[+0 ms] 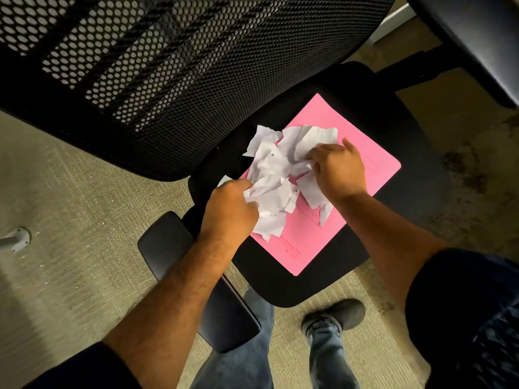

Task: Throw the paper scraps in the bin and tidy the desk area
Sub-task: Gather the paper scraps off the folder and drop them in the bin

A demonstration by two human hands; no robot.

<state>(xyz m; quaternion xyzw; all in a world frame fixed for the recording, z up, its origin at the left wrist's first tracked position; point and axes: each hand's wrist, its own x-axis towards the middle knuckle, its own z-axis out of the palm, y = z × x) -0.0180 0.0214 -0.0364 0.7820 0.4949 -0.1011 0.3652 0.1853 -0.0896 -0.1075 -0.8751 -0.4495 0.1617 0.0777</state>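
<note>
Fingers (311, 160) of both hands grip paper scraps (276, 175) on pink folder (354, 130), print unreadable.

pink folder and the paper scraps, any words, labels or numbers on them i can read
Pink folder: two short lines of red print near its lower edge, plus faint ruled boxes; all too small and blurred to read.
Paper scraps: a few dark specks, no readable text.
Office chair: no label or brand visible.

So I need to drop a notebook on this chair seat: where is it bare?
Bare seat shows beyond the pink folder, and a strip along its near edge. The middle is crowded: paper scraps, left hand, right hand.
</note>
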